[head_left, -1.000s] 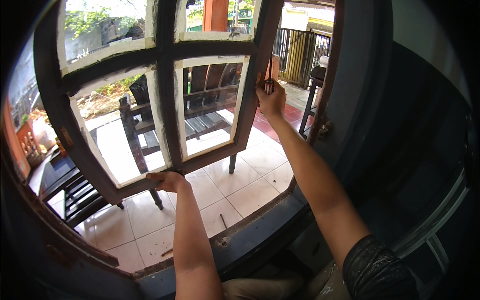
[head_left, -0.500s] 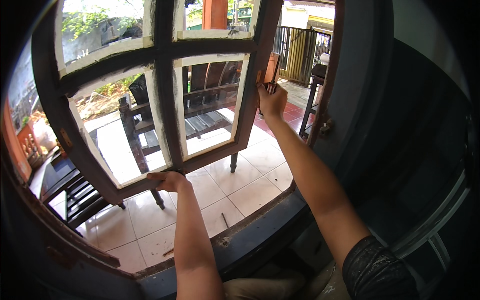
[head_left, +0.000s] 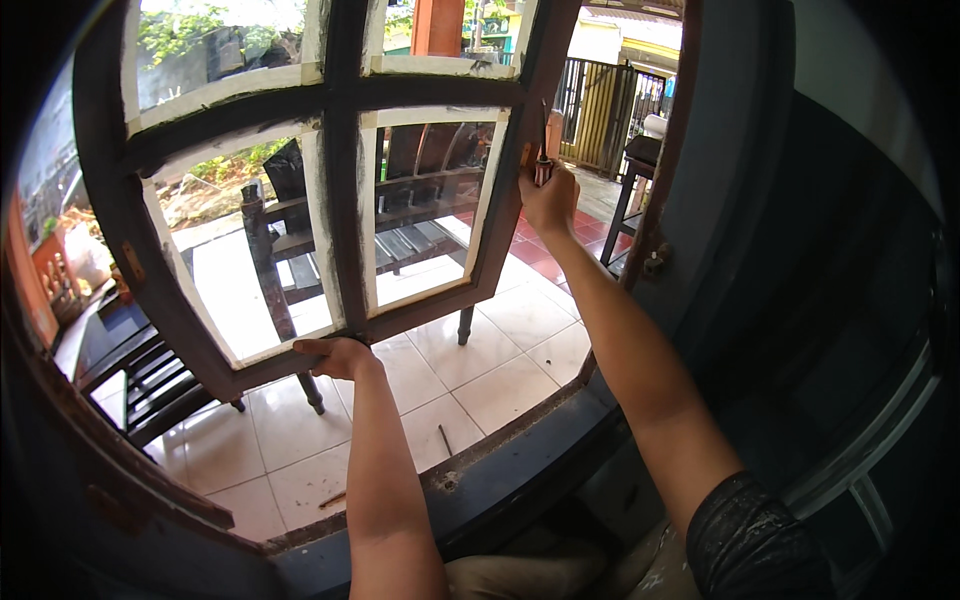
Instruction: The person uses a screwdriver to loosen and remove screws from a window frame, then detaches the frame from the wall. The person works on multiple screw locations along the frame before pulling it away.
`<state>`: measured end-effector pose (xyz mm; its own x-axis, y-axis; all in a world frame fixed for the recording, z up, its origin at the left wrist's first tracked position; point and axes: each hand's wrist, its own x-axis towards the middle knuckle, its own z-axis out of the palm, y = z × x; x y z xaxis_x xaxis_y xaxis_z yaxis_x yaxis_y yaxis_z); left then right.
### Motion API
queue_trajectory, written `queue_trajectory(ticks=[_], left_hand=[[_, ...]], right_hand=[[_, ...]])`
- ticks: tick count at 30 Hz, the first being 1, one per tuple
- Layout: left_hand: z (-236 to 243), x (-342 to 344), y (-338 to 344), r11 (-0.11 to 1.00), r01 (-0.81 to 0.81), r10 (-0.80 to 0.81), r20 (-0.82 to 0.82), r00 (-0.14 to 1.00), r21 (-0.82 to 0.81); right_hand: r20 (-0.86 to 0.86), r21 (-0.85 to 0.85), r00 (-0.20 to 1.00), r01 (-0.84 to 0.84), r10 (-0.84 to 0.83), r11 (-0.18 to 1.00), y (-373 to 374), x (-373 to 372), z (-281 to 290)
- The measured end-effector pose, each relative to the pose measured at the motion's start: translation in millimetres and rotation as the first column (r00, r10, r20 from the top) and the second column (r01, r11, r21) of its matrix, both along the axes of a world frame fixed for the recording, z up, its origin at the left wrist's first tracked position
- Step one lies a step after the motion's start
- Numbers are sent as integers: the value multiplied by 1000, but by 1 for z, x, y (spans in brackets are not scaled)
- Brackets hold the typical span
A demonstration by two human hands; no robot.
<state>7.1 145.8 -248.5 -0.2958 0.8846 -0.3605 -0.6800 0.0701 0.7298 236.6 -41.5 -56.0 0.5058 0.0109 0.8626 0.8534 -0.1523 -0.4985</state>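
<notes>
A dark wooden window sash (head_left: 342, 215) with glass panes hangs tilted in front of me, pale masking tape running round each pane. My left hand (head_left: 340, 358) grips its bottom rail near the middle bar, the fingers partly hidden by the wood. At the right stile, my right hand (head_left: 550, 205) is closed round a screwdriver (head_left: 544, 165) whose shaft points up, and it rests against the sash edge. A small hinge-like plate (head_left: 526, 154) sits on that stile just above the hand. Another such plate (head_left: 133, 262) shows on the left stile.
Below the sash runs the dark sill (head_left: 500, 470) of the opening, with the right jamb (head_left: 655, 190) beside my right arm. Outside, a dark wooden bench (head_left: 410, 185) stands on pale floor tiles (head_left: 420, 365). A metal gate (head_left: 597, 115) is farther back.
The sash has shifted slightly right at its top. My right hand has moved a little with it, and the screwdriver now stands more upright. My left hand keeps its grip.
</notes>
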Motion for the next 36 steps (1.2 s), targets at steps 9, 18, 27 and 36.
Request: queue_trajectory(ticks=[9, 18, 27, 36], left_hand=[[-3, -2, 0, 998, 68, -68, -17, 998, -9], [1, -5, -2, 999, -4, 2, -50, 999, -44], [-3, 7, -3, 994, -66, 60, 72, 996, 92], [-3, 0, 2, 994, -71, 63, 93, 994, 87]], right_hand=[[-218, 198, 965, -101, 145, 975, 10, 3, -14], [-142, 114, 970, -180, 195, 977, 14, 17, -7], [-299, 121, 871, -370, 390, 921, -6, 81, 3], [117, -190, 991, 88, -66, 978, -3, 121, 3]])
